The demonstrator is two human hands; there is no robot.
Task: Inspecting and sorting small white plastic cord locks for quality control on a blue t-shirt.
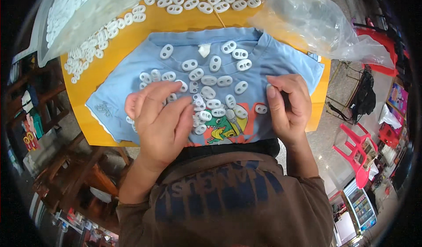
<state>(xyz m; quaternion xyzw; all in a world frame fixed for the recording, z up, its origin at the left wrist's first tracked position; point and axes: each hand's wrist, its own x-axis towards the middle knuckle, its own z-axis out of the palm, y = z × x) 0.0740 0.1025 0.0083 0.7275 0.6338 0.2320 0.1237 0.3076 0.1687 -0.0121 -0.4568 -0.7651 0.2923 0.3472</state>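
Observation:
A blue T-shirt with a green dinosaur print lies flat, with many white oval two-hole plastic pieces scattered over it. Over the pieces on its left side, my left hand is loosely bent, thumb apart from the fingers. Its fingertips touch or nearly touch one white piece; what lies under the palm is hidden. My right hand is above the shirt's right side, thumb and forefinger pinched together. A small white edge shows between those tips, apparently one of the pieces. Another single piece rests just left of that thumb.
The shirt covers a yellow tabletop. More white pieces form rows along the far edge and a pile at far left, beside a clear bag full of them. A crumpled clear plastic bag lies far right. A pink stool stands on the floor.

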